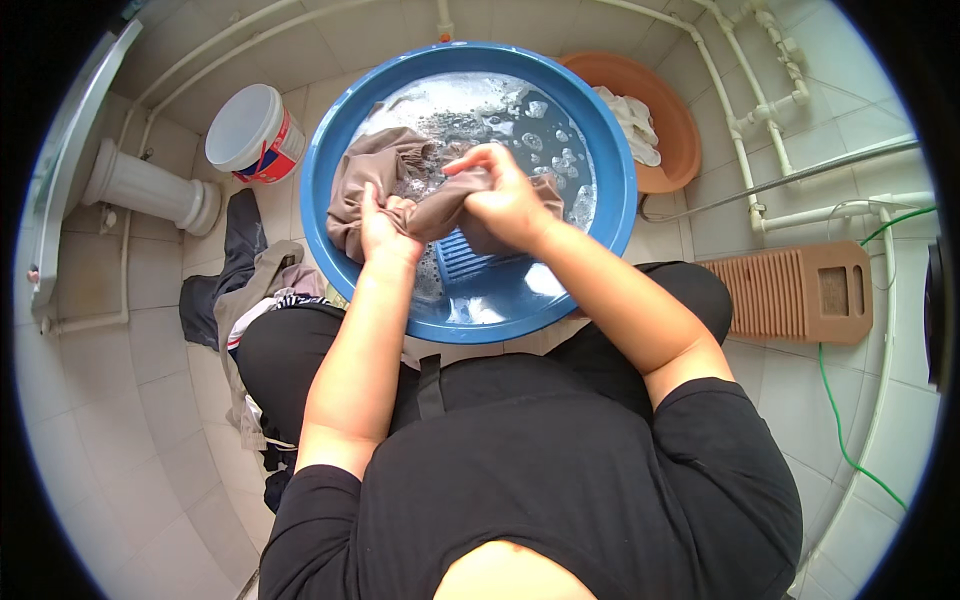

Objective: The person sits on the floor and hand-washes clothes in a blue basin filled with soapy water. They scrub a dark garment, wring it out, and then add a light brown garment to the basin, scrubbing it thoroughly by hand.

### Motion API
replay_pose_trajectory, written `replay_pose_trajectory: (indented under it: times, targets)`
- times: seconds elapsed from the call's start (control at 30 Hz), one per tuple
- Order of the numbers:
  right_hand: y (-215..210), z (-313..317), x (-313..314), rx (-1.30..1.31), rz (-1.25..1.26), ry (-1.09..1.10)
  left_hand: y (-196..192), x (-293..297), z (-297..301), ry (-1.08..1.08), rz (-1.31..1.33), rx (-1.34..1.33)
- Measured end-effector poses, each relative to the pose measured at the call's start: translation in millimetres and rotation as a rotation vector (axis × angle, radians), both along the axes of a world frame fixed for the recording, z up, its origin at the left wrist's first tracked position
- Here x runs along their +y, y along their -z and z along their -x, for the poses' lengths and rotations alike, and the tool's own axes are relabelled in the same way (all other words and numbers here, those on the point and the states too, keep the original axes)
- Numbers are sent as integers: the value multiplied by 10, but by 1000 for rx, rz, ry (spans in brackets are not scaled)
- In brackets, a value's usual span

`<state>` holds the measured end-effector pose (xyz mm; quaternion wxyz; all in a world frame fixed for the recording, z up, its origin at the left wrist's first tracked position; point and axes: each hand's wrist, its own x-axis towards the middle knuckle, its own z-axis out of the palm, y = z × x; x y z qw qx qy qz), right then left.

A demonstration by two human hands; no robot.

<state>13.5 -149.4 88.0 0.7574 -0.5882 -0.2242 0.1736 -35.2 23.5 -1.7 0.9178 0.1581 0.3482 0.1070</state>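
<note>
Pale tiles (120,440) are ringing a blue tub (615,180) where the left hand (390,228) and, apparently, right hand (506,202) are gripping brown cloth (436,213) running crosswise, its bulk nearer the left.

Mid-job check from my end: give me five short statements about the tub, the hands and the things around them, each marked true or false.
1. The left hand and the right hand are both on the brown cloth. True.
2. The blue tub is dry inside. False: the blue tub has sudsy water in it.
3. White cloth lies in the orange-brown basin. True.
4. The white bucket stands to the right of the tub. False: the white bucket is to its left.
5. The brown washboard is inside the tub. False: the brown washboard is outside, to its right.
</note>
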Motion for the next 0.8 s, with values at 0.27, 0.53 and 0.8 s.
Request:
replay_pose_trajectory:
  times: [0.27,0.53,0.8]
  targets:
    - [79,563,144,-1074,224,99,-122,-360,192,490,248,-396]
    - [-70,682,190,-806,311,121,176,-300,206,609,193,-596]
    - [432,-229,78,-488,615,270,-739,-773,96,139,-86,-141]
